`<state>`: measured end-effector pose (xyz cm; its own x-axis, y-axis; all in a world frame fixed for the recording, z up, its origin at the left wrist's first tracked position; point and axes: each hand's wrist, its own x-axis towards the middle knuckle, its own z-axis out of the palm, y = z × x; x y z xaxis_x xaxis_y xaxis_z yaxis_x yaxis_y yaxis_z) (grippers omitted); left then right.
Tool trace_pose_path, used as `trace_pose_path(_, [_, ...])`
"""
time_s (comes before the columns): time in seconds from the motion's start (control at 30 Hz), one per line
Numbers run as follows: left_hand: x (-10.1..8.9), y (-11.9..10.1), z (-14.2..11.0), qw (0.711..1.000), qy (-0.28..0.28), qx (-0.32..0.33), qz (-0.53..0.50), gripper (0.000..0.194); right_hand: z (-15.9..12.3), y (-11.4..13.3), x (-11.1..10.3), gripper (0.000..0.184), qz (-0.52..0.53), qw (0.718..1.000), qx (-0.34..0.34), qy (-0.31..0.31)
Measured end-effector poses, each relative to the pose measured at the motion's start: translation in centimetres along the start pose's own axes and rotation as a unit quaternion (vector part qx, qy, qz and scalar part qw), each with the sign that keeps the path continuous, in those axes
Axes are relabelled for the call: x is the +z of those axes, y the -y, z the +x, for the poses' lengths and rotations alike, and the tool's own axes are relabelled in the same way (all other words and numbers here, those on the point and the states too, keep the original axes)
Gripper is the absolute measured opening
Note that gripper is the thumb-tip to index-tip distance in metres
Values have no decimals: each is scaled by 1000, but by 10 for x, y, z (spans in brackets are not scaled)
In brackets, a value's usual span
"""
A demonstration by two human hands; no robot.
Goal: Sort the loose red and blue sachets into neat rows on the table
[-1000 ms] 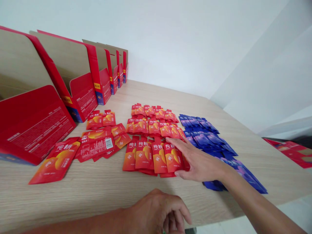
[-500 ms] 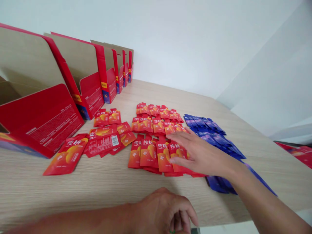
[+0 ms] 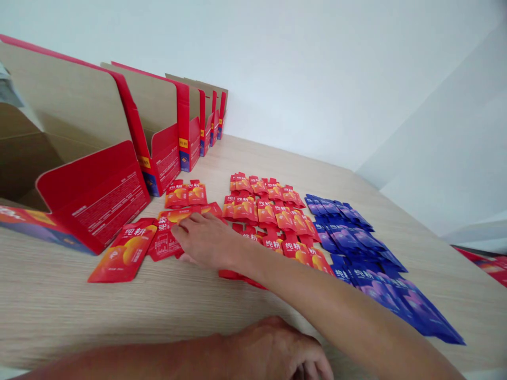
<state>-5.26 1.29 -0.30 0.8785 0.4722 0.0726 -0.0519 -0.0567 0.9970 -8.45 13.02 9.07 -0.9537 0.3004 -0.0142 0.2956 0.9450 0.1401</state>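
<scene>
My right hand (image 3: 206,240) lies over a red pouch (image 3: 162,243) turned back side up, its bent fingers apart and touching it. Part of that pouch and the ones beneath are hidden. To its left rests another red pouch (image 3: 122,252) with yellow fruit printed on it. Under and beyond my right forearm are overlapping rows of red pouches (image 3: 266,211). My left hand (image 3: 277,351) rests at the table's near edge, fingers curled in and partly cut off by the frame; nothing shows in it.
Open red cardboard boxes (image 3: 106,195) stand in a row along the left, reaching back to the white wall (image 3: 301,79). Blue pouches (image 3: 348,232) lie in overlapping rows on the right of the wooden table (image 3: 158,306). A red printed item (image 3: 485,264) shows at the far right.
My right hand has moved left from the rows of red pouches to the back-side-up pouch near the boxes. My left hand remains curled by the edge. The view has shifted slightly.
</scene>
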Motion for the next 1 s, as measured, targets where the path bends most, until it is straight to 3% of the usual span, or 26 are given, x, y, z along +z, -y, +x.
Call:
trace_pose_path(0.1, [1,5,2,1000,1,-4,0,16,2,4,1,26,-26,999,-30,1])
trace_pose_path(0.23, [1,-10,-4,999,-27,-3,-27,12,-4,10,-3,27,-28,999,-38,6])
trace_pose_path(0.33, [1,-27,-9,996,-81,6,-21,8,-16,12,-14,28,-25,1000,-15,-10])
trace_pose_path(0.47, [2,-41,-10,980,-194,32,-42,8,-50,4,-36,28,15,996,74,-53])
trace_pose_path(0.53, [0,-46,-8,954,-275,56,-104,21,-75,-4,-48,26,70,977,160,-122])
trace_pose_path(0.6, [-5,-51,-6,915,-349,94,-179,36,-100,-10,-56,21,183,924,246,-230])
trace_pose_path(0.67, [-11,-57,-5,874,-399,133,-242,43,-124,-12,-59,18,366,827,289,-314])
trace_pose_path(0.73, [-16,-63,-4,851,-418,160,-274,48,-141,-8,-55,19,536,720,292,-330])
trace_pose_path(0.8, [-20,-67,-3,846,-418,171,-282,51,-152,-1,-45,29,633,655,295,-287])
trace_pose_path(0.83, [-21,-67,-2,848,-415,171,-282,51,-156,3,-40,33,647,650,303,-261])
trace_pose_path(0.87, [-22,-67,-2,851,-413,166,-280,50,-160,5,-35,35,633,665,310,-246])
trace_pose_path(0.9, [-23,-67,-1,854,-411,158,-277,50,-164,7,-32,36,593,698,317,-246])
trace_pose_path(1.0, [-25,-64,1,861,-417,132,-260,51,-178,3,-33,51,353,835,298,-297])
